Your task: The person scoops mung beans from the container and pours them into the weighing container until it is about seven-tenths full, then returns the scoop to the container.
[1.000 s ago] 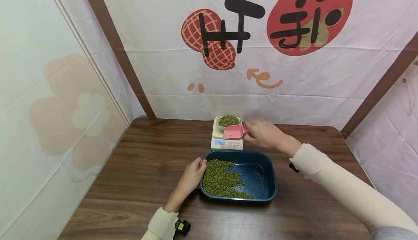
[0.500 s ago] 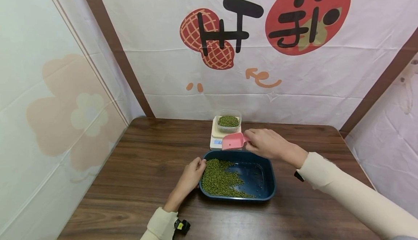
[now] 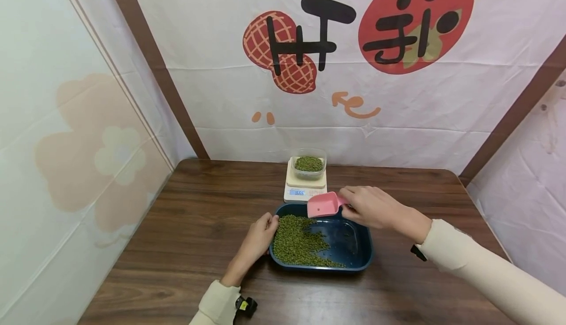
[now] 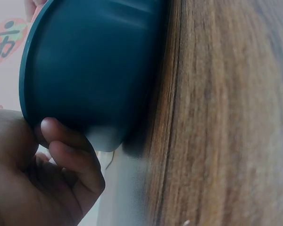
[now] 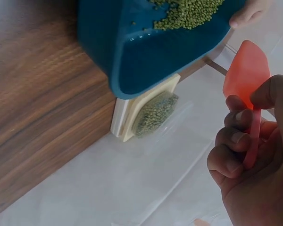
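Observation:
My right hand (image 3: pixel 371 207) grips the handle of a pink scoop (image 3: pixel 323 204), whose visible bowl holds no beans. The scoop hangs over the back rim of a dark blue tub (image 3: pixel 349 269). Small green beans (image 3: pixel 298 244), which look like mung beans, are heaped in the tub's left half. At the tub's left rim, my left hand (image 3: pixel 258 236) pinches the edge between thumb and curled fingers; the left wrist view shows these fingers (image 4: pixel 75 160) against the outer wall. Behind the tub, a clear plastic container (image 3: pixel 308 173) with more beans stands on a kitchen scale (image 3: pixel 292 198).
The brown wooden table (image 3: pixel 190 226) carries everything. A printed white cloth (image 3: pixel 221 94) hangs along the table's back edge. More cloth panels stand at the left and right. The scale sits close behind the tub, its display lit.
My right hand has drawn the scoop back from beside the container, over the scale, to above the tub's back rim. My left hand keeps its grip on the tub.

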Demonstrator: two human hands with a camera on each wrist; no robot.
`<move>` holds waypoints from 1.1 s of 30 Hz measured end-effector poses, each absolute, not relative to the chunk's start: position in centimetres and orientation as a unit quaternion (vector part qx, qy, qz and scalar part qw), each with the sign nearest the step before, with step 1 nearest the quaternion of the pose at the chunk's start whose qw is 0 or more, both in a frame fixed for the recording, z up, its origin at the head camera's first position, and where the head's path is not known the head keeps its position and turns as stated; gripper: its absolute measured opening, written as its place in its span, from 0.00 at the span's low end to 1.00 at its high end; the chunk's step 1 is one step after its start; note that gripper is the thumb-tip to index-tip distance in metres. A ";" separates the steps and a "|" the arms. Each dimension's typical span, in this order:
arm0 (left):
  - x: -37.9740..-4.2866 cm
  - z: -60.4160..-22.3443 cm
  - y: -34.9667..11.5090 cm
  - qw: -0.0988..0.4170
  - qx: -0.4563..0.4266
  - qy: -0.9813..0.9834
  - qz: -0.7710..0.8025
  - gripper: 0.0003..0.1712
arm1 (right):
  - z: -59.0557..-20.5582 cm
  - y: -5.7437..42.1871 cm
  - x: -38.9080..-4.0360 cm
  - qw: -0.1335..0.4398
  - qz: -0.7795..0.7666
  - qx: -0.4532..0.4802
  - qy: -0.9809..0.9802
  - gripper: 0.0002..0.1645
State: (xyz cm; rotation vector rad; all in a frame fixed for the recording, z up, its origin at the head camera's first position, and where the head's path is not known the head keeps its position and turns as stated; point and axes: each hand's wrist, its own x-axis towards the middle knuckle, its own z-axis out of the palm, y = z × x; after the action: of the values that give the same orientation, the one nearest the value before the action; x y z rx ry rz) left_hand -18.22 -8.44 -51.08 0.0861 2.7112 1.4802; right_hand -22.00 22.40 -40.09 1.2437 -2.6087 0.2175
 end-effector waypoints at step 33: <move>-18.3 -51.0 -8.3 0.019 0.022 0.884 0.466 0.22 | -41.5 28.0 -18.4 0.057 0.060 0.394 -0.915 0.12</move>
State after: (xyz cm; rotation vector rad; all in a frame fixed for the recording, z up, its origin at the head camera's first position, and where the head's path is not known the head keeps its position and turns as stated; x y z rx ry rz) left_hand -18.32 -8.33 -51.02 0.0685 2.7441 1.4480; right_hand -18.43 27.99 -41.55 1.1947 -2.7749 0.1805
